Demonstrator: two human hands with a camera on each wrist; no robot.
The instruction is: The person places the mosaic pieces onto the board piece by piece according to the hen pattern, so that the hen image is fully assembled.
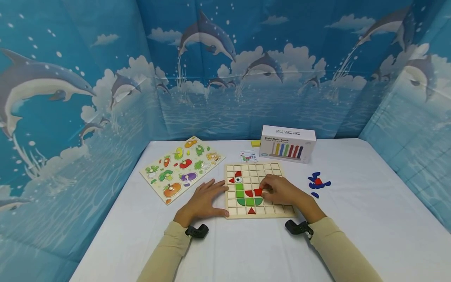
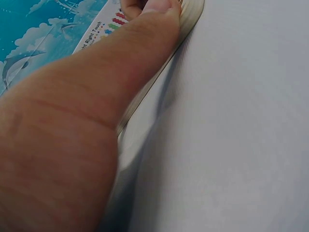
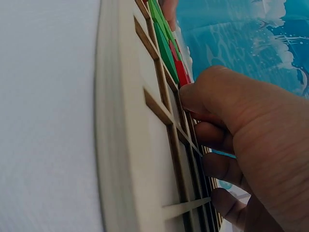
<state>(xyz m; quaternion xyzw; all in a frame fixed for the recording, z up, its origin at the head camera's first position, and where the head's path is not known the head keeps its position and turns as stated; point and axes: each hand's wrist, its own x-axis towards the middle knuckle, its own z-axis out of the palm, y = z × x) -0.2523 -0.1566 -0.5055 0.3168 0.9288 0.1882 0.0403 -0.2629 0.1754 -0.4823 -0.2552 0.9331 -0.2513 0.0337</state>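
Observation:
A wooden grid board (image 1: 260, 216) lies on the table between the hands. On its left half, green tiles (image 1: 239, 187), red pieces and an eye tile (image 1: 238, 179) form a bird-like figure. My right hand (image 1: 280, 190) pinches a red square tile (image 1: 258, 192) at a cell beside a red quarter-round piece (image 1: 249, 193). In the right wrist view the thumb (image 3: 198, 96) meets the red piece, and the other fingers curl over the grid. My left hand (image 1: 204, 199) is spread at the board's left edge, with thumb and fingertips against it.
A vegetable puzzle board (image 1: 177, 186) lies at the left. Behind the grid are a small picture card (image 1: 248, 156), a yellow block (image 1: 255, 143) and a white toy box (image 1: 287, 143). Several blue pieces (image 1: 315, 194) and a red one (image 1: 318, 181) lie at the right.

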